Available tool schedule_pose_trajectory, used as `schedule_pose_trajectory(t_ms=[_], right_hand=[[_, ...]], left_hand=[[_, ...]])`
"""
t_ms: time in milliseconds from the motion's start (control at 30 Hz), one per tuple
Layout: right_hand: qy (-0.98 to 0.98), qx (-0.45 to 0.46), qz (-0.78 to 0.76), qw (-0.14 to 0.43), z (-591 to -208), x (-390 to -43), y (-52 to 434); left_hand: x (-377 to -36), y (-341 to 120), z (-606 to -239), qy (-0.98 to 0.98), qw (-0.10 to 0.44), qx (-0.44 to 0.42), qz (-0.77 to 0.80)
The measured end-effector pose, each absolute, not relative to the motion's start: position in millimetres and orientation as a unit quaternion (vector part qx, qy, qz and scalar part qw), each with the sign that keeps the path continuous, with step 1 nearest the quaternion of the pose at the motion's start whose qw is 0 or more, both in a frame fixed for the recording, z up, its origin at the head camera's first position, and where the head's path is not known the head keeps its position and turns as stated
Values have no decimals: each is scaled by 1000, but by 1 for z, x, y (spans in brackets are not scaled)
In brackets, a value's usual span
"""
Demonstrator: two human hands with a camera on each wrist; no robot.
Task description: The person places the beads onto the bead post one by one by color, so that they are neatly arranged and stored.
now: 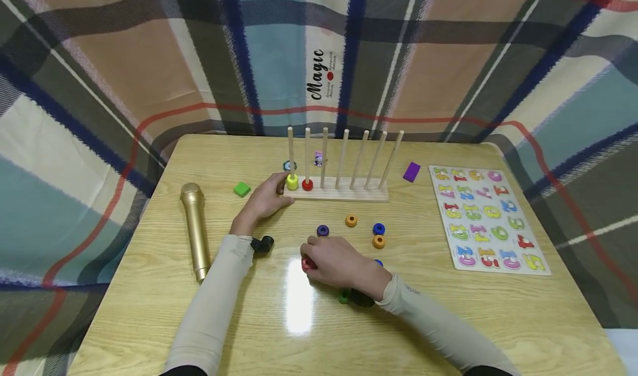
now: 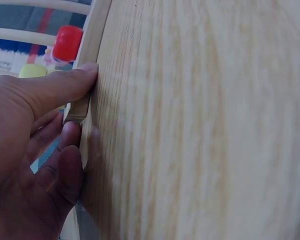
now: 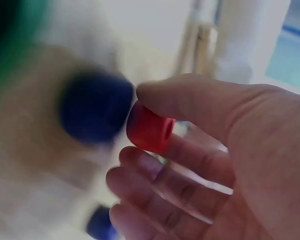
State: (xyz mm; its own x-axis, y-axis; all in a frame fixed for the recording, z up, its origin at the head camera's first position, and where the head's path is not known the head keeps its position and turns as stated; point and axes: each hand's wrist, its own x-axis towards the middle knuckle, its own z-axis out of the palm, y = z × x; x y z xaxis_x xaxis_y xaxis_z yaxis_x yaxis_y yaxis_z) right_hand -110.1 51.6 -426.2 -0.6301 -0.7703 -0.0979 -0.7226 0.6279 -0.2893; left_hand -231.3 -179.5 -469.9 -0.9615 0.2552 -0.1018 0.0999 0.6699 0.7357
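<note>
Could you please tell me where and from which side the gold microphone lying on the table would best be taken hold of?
Probably around the middle of the handle of the gold microphone, coming down from above. It lies flat on the table, head toward the far edge, its long straight body bare on both sides, so fingers can close across its width. The rounded head would likely be bulkier to grip.

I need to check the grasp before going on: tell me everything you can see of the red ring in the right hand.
The red ring is a small, thick, smooth bead, probably painted wood; its hole is not visible. The right hand pinches it between thumb and fingers, low over the wooden table. From the head view only a red sliver shows at the fingertips. Whether it touches the table cannot be told. A blurred dark blue ring lies just beyond it.
</note>
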Motion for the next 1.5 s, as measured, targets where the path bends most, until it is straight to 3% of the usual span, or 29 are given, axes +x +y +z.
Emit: schedule_pose_trajectory(t_ms=[133, 367, 533, 733, 1267, 1500], right_hand=[[900, -393, -172, 73, -401, -130, 55], [906, -307, -286, -63, -334, -183, 58], [901, -286, -293, -144, -306, -217, 52], [925, -258, -248, -128, -303, -234, 45], [937, -245, -231, -95, -308, -240, 43], [899, -294, -282, -159, -320, -224, 56]], left_hand=[[-232, -180, -471, 908, 100, 96, 395], [-233, -179, -471, 907, 101, 93, 398], [-232, -178, -473, 907, 94, 101, 397], [-231, -176, -474, 905, 98, 102, 400], [-234, -179, -471, 902, 111, 91, 408], [-233, -179, -470, 901, 114, 86, 409]])
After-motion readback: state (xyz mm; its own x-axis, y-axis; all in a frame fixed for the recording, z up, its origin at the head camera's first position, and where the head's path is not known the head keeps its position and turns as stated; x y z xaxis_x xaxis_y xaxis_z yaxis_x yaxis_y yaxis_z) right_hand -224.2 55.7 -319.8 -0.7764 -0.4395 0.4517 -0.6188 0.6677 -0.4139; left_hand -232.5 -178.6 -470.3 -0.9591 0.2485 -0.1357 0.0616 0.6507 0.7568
